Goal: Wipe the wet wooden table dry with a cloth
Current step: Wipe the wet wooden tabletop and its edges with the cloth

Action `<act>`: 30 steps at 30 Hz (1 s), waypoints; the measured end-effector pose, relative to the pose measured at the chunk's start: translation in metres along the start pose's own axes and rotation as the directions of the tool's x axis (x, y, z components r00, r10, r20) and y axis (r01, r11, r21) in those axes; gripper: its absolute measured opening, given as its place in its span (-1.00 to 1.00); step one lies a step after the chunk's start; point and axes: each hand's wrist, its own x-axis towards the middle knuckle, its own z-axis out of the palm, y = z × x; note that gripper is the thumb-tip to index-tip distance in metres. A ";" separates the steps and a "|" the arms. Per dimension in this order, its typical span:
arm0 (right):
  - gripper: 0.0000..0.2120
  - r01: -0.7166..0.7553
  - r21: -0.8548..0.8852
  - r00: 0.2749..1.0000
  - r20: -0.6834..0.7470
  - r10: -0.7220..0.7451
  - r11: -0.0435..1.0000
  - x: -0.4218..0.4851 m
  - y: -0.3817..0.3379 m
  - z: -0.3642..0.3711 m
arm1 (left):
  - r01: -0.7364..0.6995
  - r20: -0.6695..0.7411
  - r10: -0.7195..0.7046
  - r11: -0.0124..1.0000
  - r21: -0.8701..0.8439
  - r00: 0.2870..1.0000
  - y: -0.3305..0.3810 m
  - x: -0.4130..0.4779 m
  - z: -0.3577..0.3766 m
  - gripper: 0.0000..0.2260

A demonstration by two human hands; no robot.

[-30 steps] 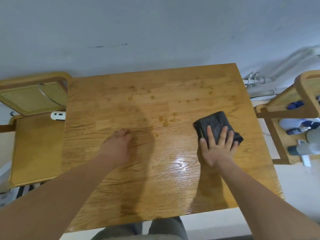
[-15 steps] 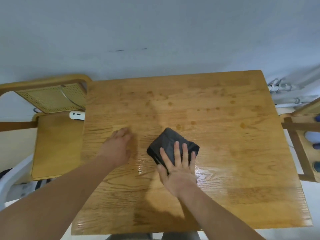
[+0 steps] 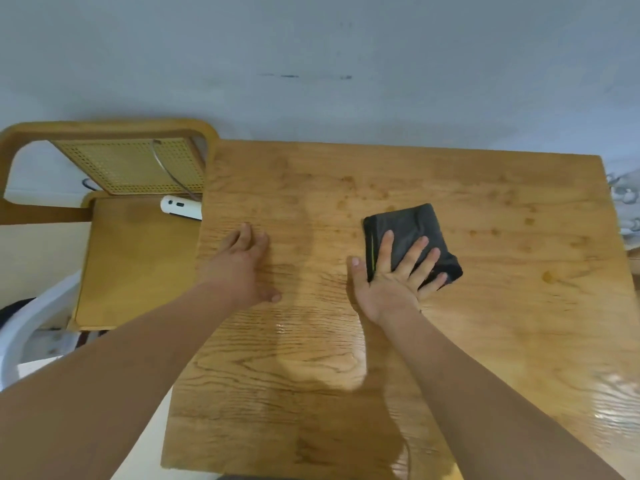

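Glossy wood table (image 3: 450, 341), matt cloth (image 3: 408, 223)

The right hand (image 3: 388, 289) hides part of the cloth (image 3: 407, 225); the table (image 3: 485, 306) is cropped right.

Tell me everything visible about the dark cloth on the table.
The cloth is dark grey to black, soft fabric folded into a thick, roughly square pad, with a thin yellow-green line along its left edge. It lies flat on the wooden table, right of centre, turned slightly askew. The right hand presses on its near half with spread, straight fingers, covering that part; the far half shows creases.
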 end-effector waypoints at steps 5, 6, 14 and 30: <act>-0.28 0.240 -0.133 0.968 0.102 -0.227 0.962 -0.057 -0.046 0.053 | -0.034 -0.004 0.034 0.999 -0.034 0.999 -0.008 0.003 0.000 0.10; -0.30 0.290 -0.152 0.952 0.144 -0.269 0.945 -0.072 -0.051 0.065 | -0.048 -0.015 0.048 0.998 -0.037 0.999 -0.009 0.002 0.001 0.08; -0.45 0.394 -0.306 0.919 0.159 -0.361 0.867 -0.045 -0.024 0.039 | -0.084 -0.013 0.084 0.996 -0.033 0.996 -0.012 0.002 -0.004 0.08; -0.42 0.383 -0.204 0.921 0.157 -0.356 0.901 -0.095 -0.124 0.103 | -0.124 -0.023 0.125 0.992 0.021 0.992 -0.091 0.004 -0.024 -0.06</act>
